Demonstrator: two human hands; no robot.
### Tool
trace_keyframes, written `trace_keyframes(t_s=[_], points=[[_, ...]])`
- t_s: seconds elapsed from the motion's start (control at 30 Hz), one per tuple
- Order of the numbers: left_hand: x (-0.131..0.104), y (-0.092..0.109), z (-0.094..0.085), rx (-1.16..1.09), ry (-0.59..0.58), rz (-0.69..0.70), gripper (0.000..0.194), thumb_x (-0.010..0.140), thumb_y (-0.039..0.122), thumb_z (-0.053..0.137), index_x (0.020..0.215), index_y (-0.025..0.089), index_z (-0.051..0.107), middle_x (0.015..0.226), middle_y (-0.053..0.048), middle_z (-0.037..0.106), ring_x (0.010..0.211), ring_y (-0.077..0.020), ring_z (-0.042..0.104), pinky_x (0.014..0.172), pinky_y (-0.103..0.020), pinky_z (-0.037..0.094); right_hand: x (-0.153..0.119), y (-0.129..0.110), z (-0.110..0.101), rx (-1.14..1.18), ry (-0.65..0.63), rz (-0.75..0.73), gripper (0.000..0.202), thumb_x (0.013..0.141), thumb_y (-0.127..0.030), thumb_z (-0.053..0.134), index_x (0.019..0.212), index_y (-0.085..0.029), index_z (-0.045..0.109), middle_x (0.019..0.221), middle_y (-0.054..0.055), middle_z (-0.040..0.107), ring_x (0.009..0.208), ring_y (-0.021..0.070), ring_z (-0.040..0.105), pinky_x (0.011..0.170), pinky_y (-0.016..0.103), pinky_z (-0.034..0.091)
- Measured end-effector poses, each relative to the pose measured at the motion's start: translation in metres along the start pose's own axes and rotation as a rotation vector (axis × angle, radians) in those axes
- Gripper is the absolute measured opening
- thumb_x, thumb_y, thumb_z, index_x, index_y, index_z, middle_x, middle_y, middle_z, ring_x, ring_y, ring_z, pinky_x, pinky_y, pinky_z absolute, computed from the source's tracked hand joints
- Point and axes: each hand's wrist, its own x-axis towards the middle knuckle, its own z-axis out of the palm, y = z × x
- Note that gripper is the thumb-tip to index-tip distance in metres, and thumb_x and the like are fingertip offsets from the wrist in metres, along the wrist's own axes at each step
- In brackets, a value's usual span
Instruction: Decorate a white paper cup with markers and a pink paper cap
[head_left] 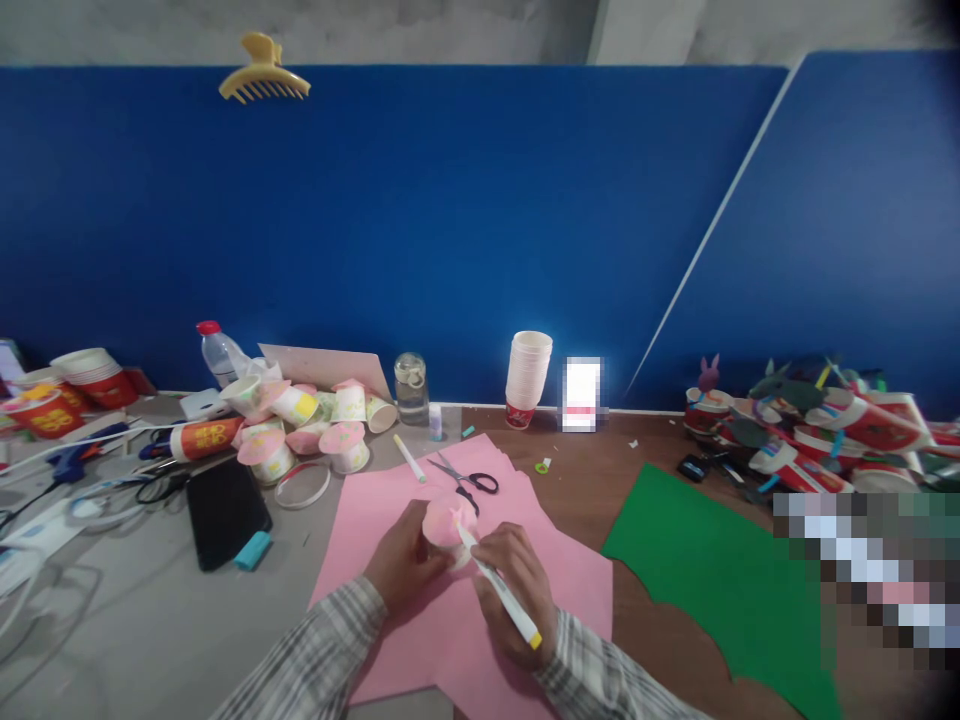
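Observation:
My left hand (407,560) grips a small paper cup with a pink paper top (444,522) over the pink sheets (375,610). My right hand (517,590) is closed around a white marker (506,597) with a yellow end. The marker's tip is at the pink top. Just beyond the cup lie black-handled scissors (466,475), and a second white marker (409,458) rests to their left.
Pink-topped cups (345,447) stand at the left behind a black phone (227,512). A glass jar (411,390) and a stack of cups (528,378) are at the back. Green paper (727,580) and a pile of decorated cups (817,430) lie right.

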Motion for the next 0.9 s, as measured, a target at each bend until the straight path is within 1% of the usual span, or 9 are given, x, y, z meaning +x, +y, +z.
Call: trace_keyframes(t_s=[0.07,0.17,0.27,0.4,0.57,0.67,0.77,0.83,0.9], points=[[-0.001,0.003,-0.001,0.001,0.004,0.104,0.037,0.055,0.021,0.067,0.091,0.026,0.056,0.089,0.001,0.059,0.080,-0.0215,0.057,0.069,-0.029,0.049,-0.001,0.001,-0.001,0.001,0.024,0.006,0.031,0.071,-0.011,0.056,0.100,-0.024,0.059,0.077,0.003,0.064,0.068,0.0240,0.059,0.068,0.044,0.050],[-0.002,0.005,-0.003,0.057,0.058,0.271,0.041,0.060,0.021,0.063,0.100,0.027,0.054,0.099,-0.001,0.057,0.093,-0.0237,0.054,0.083,-0.033,0.046,-0.003,0.003,-0.001,-0.006,0.073,0.036,0.033,0.071,-0.011,0.055,0.101,-0.024,0.058,0.081,0.004,0.062,0.073,0.0249,0.058,0.069,0.043,0.050],[-0.002,0.001,-0.004,0.149,0.138,0.333,0.047,0.060,0.021,0.062,0.105,0.027,0.051,0.106,-0.002,0.054,0.101,-0.0251,0.050,0.091,-0.035,0.043,-0.004,0.004,0.000,-0.006,0.114,0.072,0.035,0.071,-0.011,0.054,0.103,-0.024,0.057,0.084,0.005,0.061,0.077,0.0257,0.058,0.071,0.044,0.050],[0.000,-0.006,-0.006,0.223,0.212,0.339,0.049,0.060,0.022,0.061,0.107,0.027,0.049,0.109,-0.003,0.052,0.103,-0.0251,0.050,0.092,-0.038,0.044,-0.006,0.005,0.001,0.009,0.108,0.078,0.035,0.072,-0.013,0.053,0.104,-0.026,0.056,0.084,0.004,0.060,0.077,0.0255,0.058,0.070,0.043,0.050],[0.000,-0.007,-0.005,0.240,0.287,0.328,0.053,0.060,0.026,0.062,0.110,0.023,0.046,0.112,-0.006,0.052,0.106,-0.0268,0.049,0.092,-0.042,0.043,-0.006,0.005,0.002,0.001,0.084,0.066,0.035,0.072,-0.013,0.053,0.104,-0.025,0.056,0.084,0.004,0.060,0.077,0.0252,0.058,0.072,0.043,0.050],[-0.001,-0.006,-0.004,0.212,0.272,0.281,0.056,0.062,0.029,0.062,0.114,0.024,0.042,0.114,-0.005,0.054,0.105,-0.0255,0.051,0.090,-0.040,0.045,-0.006,0.004,0.001,0.006,0.073,0.060,0.036,0.072,-0.012,0.053,0.105,-0.025,0.056,0.085,0.005,0.060,0.078,0.0251,0.057,0.072,0.043,0.050],[-0.003,-0.007,-0.003,0.202,0.240,0.206,0.052,0.063,0.031,0.062,0.111,0.027,0.044,0.106,-0.002,0.060,0.095,-0.0237,0.057,0.082,-0.037,0.050,-0.006,0.004,0.002,0.001,0.060,0.062,0.034,0.072,-0.013,0.053,0.104,-0.025,0.056,0.084,0.005,0.060,0.077,0.0252,0.058,0.072,0.043,0.050],[-0.004,-0.007,-0.002,0.217,0.242,0.157,0.054,0.059,0.030,0.066,0.109,0.027,0.045,0.102,-0.001,0.062,0.090,-0.0236,0.060,0.077,-0.036,0.051,-0.007,0.004,0.002,-0.014,0.055,0.076,0.031,0.074,-0.015,0.053,0.103,-0.025,0.057,0.083,0.004,0.060,0.077,0.0253,0.058,0.072,0.043,0.050],[-0.004,-0.006,-0.001,0.221,0.239,0.141,0.062,0.053,0.026,0.072,0.108,0.028,0.044,0.103,0.000,0.061,0.089,-0.0238,0.060,0.077,-0.035,0.051,-0.007,0.005,0.002,-0.025,0.054,0.090,0.029,0.075,-0.017,0.053,0.101,-0.026,0.057,0.083,0.004,0.060,0.077,0.0252,0.058,0.071,0.042,0.051]])
